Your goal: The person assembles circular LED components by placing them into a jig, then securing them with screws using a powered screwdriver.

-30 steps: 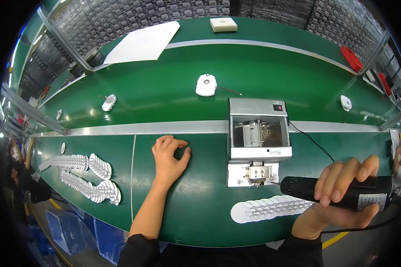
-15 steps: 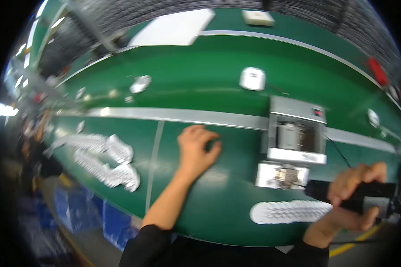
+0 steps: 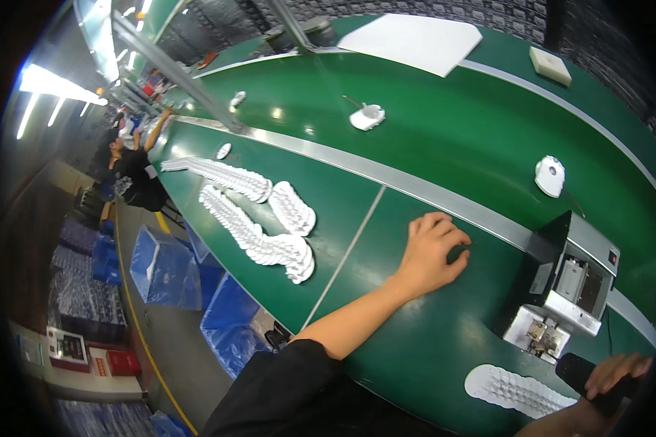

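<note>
Btm R: tool (image 3: 577, 374) diag., nose (image 3: 564, 365) L

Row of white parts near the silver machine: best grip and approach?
Probably the rounded left end of the white row, by its rim, coming from the left with the left hand. That end lies clear on the green bench; the opposite end runs toward the right hand and its black tool.
</note>
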Motion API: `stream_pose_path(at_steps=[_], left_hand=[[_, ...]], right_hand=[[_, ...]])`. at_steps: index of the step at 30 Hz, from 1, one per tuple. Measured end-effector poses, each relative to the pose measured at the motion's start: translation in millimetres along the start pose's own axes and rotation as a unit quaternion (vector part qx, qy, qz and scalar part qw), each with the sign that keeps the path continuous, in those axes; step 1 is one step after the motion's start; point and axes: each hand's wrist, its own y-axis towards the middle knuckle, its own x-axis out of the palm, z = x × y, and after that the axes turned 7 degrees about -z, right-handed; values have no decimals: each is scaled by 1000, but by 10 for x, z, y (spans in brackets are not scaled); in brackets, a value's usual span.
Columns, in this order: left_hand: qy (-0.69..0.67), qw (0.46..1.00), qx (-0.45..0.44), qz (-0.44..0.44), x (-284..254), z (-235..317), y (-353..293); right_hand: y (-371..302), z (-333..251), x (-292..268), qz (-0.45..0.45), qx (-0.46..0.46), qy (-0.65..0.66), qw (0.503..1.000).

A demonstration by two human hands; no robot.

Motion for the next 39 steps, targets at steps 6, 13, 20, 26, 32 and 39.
stream_pose_path(at_steps=[6,13,20,26,32,39], left_hand=[[57,998,12,-2,-73,-89,-1],[41,999,3,-28,-36,16,80],[41,999,-9,-30,-5,20,28],[49,998,-7,-36,-21,38,46],[45,999,1,-29,-26,14,48],[40,999,-2,-28,-37,2,31]], right_hand=[[116,120,369,184,-9,-57,981],[134,45,337,130,-20,-19,991],[83,-106,214,91,-22,41,995],[73,-1,355,83,-75,82,990],[84,29,430,74,-15,86,993],[83,90,449,64,-4,80,995]])
